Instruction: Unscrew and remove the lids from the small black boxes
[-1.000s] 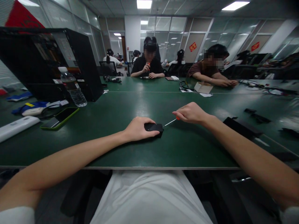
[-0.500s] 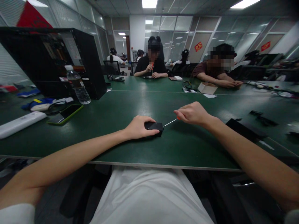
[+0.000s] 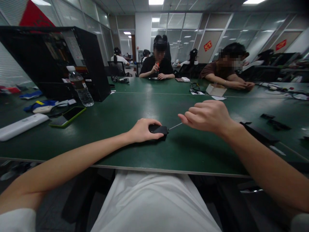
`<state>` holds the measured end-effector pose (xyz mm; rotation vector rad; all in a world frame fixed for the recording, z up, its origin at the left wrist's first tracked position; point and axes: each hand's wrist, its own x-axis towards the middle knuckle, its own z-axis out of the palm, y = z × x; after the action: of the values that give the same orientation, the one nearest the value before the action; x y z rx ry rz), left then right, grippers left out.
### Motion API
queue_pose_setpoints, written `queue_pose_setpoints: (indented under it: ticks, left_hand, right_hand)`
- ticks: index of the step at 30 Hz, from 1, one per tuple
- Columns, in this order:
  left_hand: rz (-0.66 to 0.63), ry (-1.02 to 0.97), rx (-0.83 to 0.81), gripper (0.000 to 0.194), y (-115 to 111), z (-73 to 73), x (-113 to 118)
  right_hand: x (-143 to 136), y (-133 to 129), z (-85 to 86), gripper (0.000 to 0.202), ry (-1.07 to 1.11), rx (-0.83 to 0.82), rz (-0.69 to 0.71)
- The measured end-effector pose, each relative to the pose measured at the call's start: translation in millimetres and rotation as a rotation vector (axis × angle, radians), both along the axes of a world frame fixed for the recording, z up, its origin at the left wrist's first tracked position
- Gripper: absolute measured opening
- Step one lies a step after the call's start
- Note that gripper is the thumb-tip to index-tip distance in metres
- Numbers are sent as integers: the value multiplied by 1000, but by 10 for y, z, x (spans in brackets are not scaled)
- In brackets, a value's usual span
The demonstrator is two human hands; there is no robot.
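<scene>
Black box (image 3: 158, 129) lies on the green tabletop (image 3: 135, 158), gripped between thumb and fingers of the left hand (image 3: 142, 130). It looks stiff and rather light, maybe slippery — best held by its long sides, away from the end where the metal tool (image 3: 175, 126) points. Right hand (image 3: 209, 115) is clenched around this tool — its handle is hidden.

Behind the green table (image 3: 149, 104), glass partitions (image 3: 178, 30) stand under bright ceiling lights (image 3: 156, 2).
</scene>
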<state>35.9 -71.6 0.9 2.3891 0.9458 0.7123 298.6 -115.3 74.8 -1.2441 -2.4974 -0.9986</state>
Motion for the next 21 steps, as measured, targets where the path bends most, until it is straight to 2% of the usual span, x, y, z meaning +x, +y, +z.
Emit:
queue_pose_setpoints:
  ticks: [5, 9, 12, 16, 18, 19, 21]
  left_hand:
    - [-7, -20, 21, 43, 3, -14, 0]
    - [14, -17, 10, 44, -16, 6, 1]
    - [22, -15, 8, 44, -26, 16, 4]
    - [20, -11, 23, 41, -23, 5, 6]
    - [17, -13, 28, 40, -18, 0, 6]
    - [16, -13, 28, 40, -17, -1, 5]
    - [13, -14, 27, 39, -17, 1, 4]
  right_hand:
    - [-227, -176, 96, 64, -28, -33, -182]
    - [-198, -40, 53, 71, 4, -57, -310]
    - [-43, 225, -116, 76, 73, -180, -301]
    - [128, 596, -498, 75, 325, -619, -172]
    - [153, 702, -657, 74, 442, -787, -105]
    - [157, 729, -707, 73, 466, -807, -88]
    - [167, 735, -736, 72, 443, -708, -89]
